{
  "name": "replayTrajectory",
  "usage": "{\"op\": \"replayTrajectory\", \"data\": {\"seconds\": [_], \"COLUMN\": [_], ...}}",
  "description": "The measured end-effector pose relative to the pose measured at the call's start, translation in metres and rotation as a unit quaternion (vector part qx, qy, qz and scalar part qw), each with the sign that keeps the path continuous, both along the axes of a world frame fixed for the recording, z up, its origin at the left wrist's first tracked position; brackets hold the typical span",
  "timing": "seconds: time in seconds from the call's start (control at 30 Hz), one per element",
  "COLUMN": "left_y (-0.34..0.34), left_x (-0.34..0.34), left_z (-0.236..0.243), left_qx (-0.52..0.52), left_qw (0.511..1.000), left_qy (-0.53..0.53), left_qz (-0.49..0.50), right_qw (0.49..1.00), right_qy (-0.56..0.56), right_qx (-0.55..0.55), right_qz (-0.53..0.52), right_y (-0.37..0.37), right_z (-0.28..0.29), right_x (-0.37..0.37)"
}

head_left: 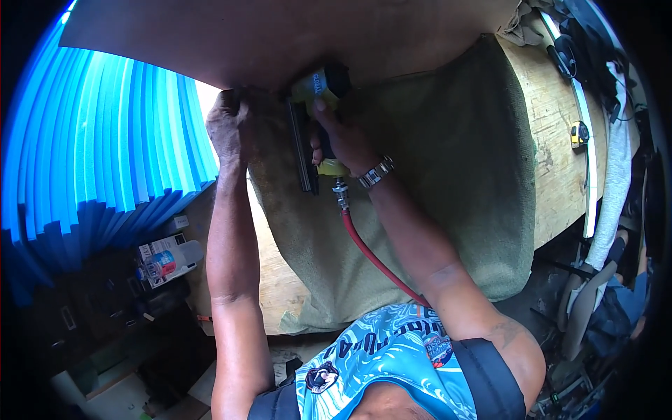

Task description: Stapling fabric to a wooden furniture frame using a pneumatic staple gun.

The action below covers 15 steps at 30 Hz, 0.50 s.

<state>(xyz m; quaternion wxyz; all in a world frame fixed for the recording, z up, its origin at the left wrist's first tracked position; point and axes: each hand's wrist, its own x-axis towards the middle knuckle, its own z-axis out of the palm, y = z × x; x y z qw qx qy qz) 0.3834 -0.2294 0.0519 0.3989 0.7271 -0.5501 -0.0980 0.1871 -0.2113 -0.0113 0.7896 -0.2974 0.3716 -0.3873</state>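
My right hand [336,140] grips a yellow-and-black pneumatic staple gun [315,87], whose red air hose [364,248] runs down toward me. The gun's head is at the lower edge of a large brown sheet [294,35]. Left of the gun, my left hand [227,126] is closed at that edge, beside the top of an olive-green cloth [448,175]; exactly what its fingers hold is hidden. The cloth lies over a wooden worktable [556,199] and sags toward my body.
Blue foam slabs [105,140] stand at the left, above some boxes [168,262]. A tape measure [579,134], a long white strip [588,203] and a dark bundle [570,56] are at the right. Beyond, what looks like a person's blue-clad leg [626,301] shows near grey padded tubing.
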Motion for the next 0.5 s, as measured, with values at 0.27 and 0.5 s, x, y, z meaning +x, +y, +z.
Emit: {"op": "replayTrajectory", "data": {"seconds": [0.27,0.5], "left_y": [0.0,-0.005], "left_x": [0.018,0.037], "left_z": [-0.01,-0.027], "left_qx": [-0.007,0.05], "left_qw": [1.0,0.991], "left_qy": [-0.007,0.115], "left_qz": [-0.002,0.056], "right_qw": [0.999,1.0], "right_qy": [-0.004,0.004], "right_qx": [-0.021,-0.012], "right_qz": [-0.027,-0.019], "right_y": [-0.007,-0.007], "right_z": [-0.005,0.002], "right_x": [0.015,0.012]}}
